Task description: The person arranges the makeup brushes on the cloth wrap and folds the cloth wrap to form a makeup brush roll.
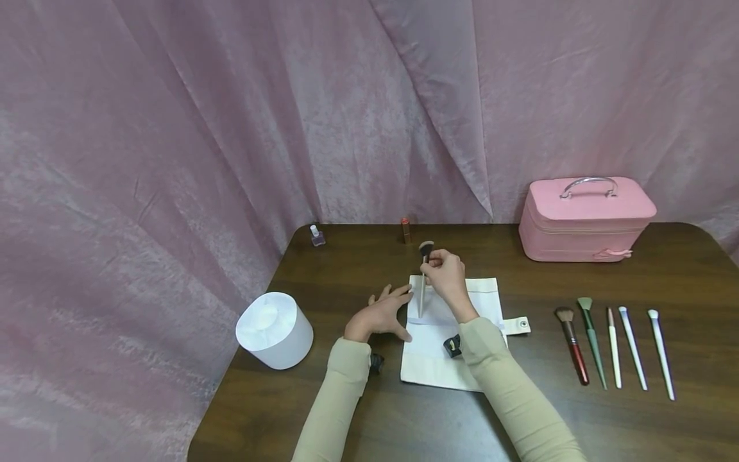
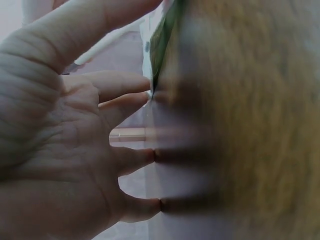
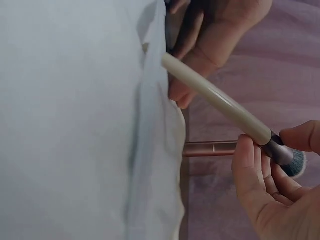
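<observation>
Right hand (image 1: 447, 276) pinches pale-handled, dark-bristled makeup brush (image 1: 422, 298) at flat white cloth pouch (image 1: 427, 362); left hand (image 1: 381, 316) spreads wide, left edge.

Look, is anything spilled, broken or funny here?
Nothing stands out, and no spill shows. Five brushes lie side by side, the case stands upright, and the right hand pinches a sixth brush at the pouch.

The brown tabletop (image 1: 398, 427) carries a bottle (image 1: 317, 238) and a lipstick (image 1: 406, 231) near its far edge, a case (image 1: 587, 226) at far right, a container (image 1: 285, 340) at left, a pouch (image 1: 430, 366) lying flat between, and five brushes (image 1: 614, 350) side by side right of it.
</observation>
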Motion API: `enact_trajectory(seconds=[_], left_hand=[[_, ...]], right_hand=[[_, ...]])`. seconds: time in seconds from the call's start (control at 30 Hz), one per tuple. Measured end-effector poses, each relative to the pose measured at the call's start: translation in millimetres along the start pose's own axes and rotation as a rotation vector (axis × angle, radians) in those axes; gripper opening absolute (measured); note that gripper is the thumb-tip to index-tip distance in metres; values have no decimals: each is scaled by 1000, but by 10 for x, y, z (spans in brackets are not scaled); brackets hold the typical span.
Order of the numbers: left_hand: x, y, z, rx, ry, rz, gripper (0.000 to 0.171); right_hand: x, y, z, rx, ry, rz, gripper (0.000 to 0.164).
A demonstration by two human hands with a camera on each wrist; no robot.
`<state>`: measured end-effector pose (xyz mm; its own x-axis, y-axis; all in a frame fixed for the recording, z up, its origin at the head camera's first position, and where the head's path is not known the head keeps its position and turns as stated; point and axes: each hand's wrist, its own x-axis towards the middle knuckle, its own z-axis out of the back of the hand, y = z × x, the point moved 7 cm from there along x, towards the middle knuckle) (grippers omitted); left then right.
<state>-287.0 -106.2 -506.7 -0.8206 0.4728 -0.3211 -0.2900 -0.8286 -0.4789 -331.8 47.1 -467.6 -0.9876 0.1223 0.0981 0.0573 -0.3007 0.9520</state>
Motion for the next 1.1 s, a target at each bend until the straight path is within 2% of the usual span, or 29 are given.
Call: enact_trajectory(seconds=[0.4, 0.83, 1.1], left_hand=[[18, 29, -6, 18, 15, 14, 99], [14, 45, -24, -5, 16, 7, 100], [-3, 42, -10, -28, 13, -6, 101]], right_hand=[[-76, -138, -85, 28, 112, -95, 30], [-147, -226, -170, 6, 214, -193, 31], [-230, -249, -204, 14, 277, -257, 18]])
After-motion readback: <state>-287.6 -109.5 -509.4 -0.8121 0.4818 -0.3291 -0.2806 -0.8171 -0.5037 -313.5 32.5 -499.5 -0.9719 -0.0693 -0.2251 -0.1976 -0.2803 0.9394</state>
